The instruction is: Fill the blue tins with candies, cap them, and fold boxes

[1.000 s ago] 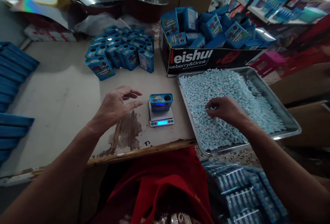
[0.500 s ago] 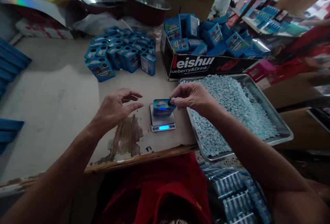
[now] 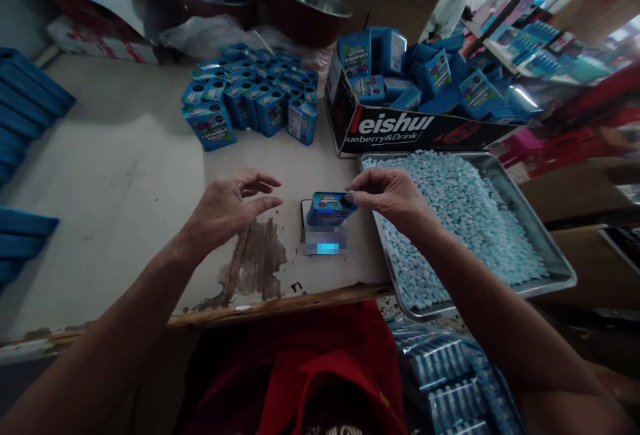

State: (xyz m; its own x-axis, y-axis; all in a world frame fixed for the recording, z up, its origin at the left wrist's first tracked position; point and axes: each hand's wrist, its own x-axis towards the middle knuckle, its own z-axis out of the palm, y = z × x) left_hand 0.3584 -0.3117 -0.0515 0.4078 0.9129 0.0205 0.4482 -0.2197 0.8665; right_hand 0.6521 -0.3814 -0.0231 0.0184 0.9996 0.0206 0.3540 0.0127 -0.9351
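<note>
A small blue printed carton with a round hole in its top [image 3: 327,208] lies on a compact digital pocket scale [image 3: 325,243] near the front edge of the worn, pale work table [image 3: 125,181]. The right hand [image 3: 393,195] meets it from 3 o'clock, thumb and forefinger pinched together at the hole; whether they hold anything cannot be seen. The left hand [image 3: 225,208] hovers at 9 o'clock, fingers spread and curled, touching nothing.

Done well, this step likely means releasing just over the hole without leaning on the carton, so the lit readout stays true.

At 3 o'clock sits a shallow steel tray [image 3: 550,248] heaped with pale blue pellet sweets [image 3: 460,221]; at 1 o'clock a black printed cardboard box piled with blue cartons [image 3: 400,129]; at 11 o'clock a block of standing blue cartons [image 3: 250,98].

A second earlier the right hand was down among the sweets and the carton lay untouched; the left hand has barely moved.
</note>
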